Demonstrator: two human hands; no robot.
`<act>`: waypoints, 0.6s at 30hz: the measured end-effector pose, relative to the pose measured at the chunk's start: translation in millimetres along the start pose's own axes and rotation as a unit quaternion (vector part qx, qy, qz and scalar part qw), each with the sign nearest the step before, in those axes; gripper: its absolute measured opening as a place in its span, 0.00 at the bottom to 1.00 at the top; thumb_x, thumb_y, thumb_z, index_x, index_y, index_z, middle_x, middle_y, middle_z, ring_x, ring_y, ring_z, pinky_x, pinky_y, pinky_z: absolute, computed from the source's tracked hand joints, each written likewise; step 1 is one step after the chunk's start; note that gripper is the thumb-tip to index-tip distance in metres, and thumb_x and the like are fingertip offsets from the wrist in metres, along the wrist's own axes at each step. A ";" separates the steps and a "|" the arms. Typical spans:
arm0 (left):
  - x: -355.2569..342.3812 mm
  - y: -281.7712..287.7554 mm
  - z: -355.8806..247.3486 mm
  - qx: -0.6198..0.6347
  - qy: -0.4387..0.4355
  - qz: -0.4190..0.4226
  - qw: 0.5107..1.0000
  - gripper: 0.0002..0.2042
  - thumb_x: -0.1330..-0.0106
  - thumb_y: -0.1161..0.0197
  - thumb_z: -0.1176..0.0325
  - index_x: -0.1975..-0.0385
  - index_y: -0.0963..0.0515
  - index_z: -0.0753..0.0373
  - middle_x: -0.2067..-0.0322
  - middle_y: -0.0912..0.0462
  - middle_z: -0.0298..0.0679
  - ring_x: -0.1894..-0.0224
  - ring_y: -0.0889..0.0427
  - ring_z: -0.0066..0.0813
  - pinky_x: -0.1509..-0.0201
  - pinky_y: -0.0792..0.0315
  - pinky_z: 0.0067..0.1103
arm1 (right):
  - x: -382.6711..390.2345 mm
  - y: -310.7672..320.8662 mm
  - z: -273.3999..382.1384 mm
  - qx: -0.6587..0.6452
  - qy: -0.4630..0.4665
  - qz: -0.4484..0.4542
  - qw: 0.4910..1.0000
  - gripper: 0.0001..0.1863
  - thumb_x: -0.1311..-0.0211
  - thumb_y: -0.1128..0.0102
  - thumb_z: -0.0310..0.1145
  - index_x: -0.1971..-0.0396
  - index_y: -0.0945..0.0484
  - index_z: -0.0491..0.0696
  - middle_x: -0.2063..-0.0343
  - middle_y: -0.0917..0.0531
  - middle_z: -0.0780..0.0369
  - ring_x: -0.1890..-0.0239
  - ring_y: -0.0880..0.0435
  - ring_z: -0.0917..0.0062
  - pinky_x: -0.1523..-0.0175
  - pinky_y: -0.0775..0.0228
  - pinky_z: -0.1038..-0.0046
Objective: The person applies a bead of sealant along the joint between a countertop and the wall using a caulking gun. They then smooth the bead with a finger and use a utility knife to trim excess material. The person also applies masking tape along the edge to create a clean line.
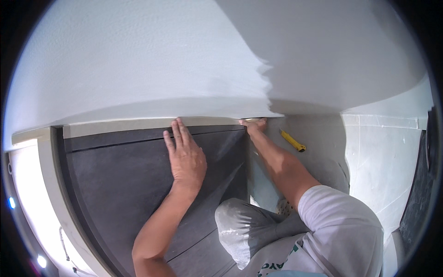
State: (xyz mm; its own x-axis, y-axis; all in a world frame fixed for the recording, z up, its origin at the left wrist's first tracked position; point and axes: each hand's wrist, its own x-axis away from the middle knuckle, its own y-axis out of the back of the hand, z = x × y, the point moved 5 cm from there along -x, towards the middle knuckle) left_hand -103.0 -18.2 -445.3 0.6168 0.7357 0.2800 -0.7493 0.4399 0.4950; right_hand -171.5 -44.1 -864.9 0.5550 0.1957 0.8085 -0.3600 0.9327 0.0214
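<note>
A long beige strip runs along the foot of the white wall, above a dark grey panel. My left hand lies with stretched fingers over the dark edge, its fingertips touching the strip. At the strip's right end, my right hand is closed against the base of the wall. Something pale and thin shows at its fingers, too small to name. To the right of that hand, a yellow utility knife rests on the grey surface.
My bent knee in dusty grey trousers is beside the dark panel. On the left stands a pale frame next to a bright opening. A light tiled surface and a dark panel lie at the right. My shadow falls across the wall.
</note>
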 end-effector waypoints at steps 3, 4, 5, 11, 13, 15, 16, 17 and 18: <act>2.0 -27.2 -26.7 -0.030 -0.019 0.045 0.998 0.38 0.25 0.45 0.52 0.26 0.41 0.77 0.22 0.48 0.59 0.18 0.54 0.57 0.17 0.58 0.51 | 38.0 9.7 6.7 0.085 0.011 0.022 0.996 0.68 0.72 0.05 0.36 0.29 0.42 0.33 0.34 0.23 0.49 0.34 0.22 0.64 0.26 0.33 0.71; 0.1 -33.1 -37.5 -0.035 -0.026 0.057 0.997 0.36 0.25 0.46 0.52 0.26 0.39 0.77 0.22 0.48 0.60 0.18 0.54 0.58 0.18 0.58 0.51 | 44.7 11.9 6.0 0.063 0.008 0.044 0.997 0.69 0.72 0.05 0.38 0.29 0.43 0.32 0.35 0.23 0.49 0.34 0.22 0.63 0.27 0.32 0.70; -0.7 -40.8 -47.9 -0.046 -0.039 0.068 0.996 0.35 0.24 0.48 0.53 0.27 0.38 0.77 0.22 0.48 0.60 0.19 0.54 0.60 0.18 0.58 0.52 | 50.4 11.8 7.3 0.040 0.005 0.066 0.997 0.69 0.71 0.05 0.39 0.29 0.43 0.30 0.35 0.22 0.48 0.34 0.22 0.62 0.27 0.32 0.70; -37.9 -81.6 -111.2 -0.066 -0.142 0.041 0.987 0.29 0.22 0.54 0.58 0.29 0.32 0.74 0.23 0.46 0.60 0.19 0.53 0.63 0.18 0.58 0.55 | 32.4 14.4 15.1 0.153 0.032 0.005 0.988 0.65 0.70 0.05 0.39 0.31 0.39 0.31 0.35 0.22 0.49 0.35 0.20 0.63 0.28 0.30 0.71; -41.6 -101.7 -126.8 -0.053 -0.149 0.047 0.986 0.29 0.22 0.54 0.57 0.29 0.32 0.73 0.23 0.46 0.60 0.19 0.53 0.62 0.18 0.59 0.54 | 41.9 17.7 13.4 0.134 0.022 0.044 0.990 0.65 0.69 0.05 0.40 0.31 0.39 0.31 0.35 0.21 0.50 0.36 0.20 0.63 0.28 0.31 0.71; -48.0 -107.1 -141.1 -0.045 -0.138 0.033 0.989 0.29 0.22 0.54 0.57 0.29 0.31 0.72 0.23 0.45 0.59 0.19 0.53 0.61 0.18 0.60 0.55 | 38.2 19.3 15.5 0.155 0.018 0.047 0.987 0.65 0.69 0.06 0.42 0.31 0.38 0.31 0.36 0.21 0.50 0.36 0.19 0.63 0.29 0.31 0.71; -52.5 -102.3 -145.4 -0.046 -0.150 0.031 0.987 0.29 0.22 0.54 0.57 0.29 0.31 0.72 0.23 0.45 0.59 0.19 0.53 0.61 0.18 0.60 0.55 | 26.4 17.6 19.5 0.182 0.015 0.033 0.983 0.64 0.69 0.06 0.43 0.32 0.37 0.31 0.36 0.20 0.51 0.36 0.19 0.64 0.29 0.31 0.71; -56.4 -97.9 -149.0 -0.047 -0.161 0.029 0.985 0.29 0.22 0.54 0.57 0.29 0.31 0.72 0.23 0.45 0.59 0.19 0.53 0.61 0.18 0.60 0.55 | 15.7 19.0 21.2 0.209 0.012 0.020 0.978 0.64 0.69 0.06 0.44 0.32 0.36 0.32 0.37 0.20 0.51 0.36 0.19 0.64 0.29 0.30 0.71; -53.9 -100.7 -148.8 -0.041 -0.166 0.037 0.985 0.29 0.22 0.54 0.57 0.29 0.31 0.72 0.23 0.45 0.59 0.19 0.53 0.61 0.18 0.61 0.56 | 19.7 19.1 19.6 0.193 0.023 0.043 0.980 0.68 0.70 0.07 0.50 0.31 0.39 0.30 0.36 0.21 0.49 0.35 0.20 0.63 0.29 0.31 0.71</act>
State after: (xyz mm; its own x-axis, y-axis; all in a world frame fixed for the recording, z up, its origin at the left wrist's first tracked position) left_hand -96.7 -25.6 -632.6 0.5940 0.5644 0.5733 -0.8039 0.4417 0.3982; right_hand -182.2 -28.4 -837.0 0.5394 0.2902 0.7905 -0.6593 0.7295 0.1821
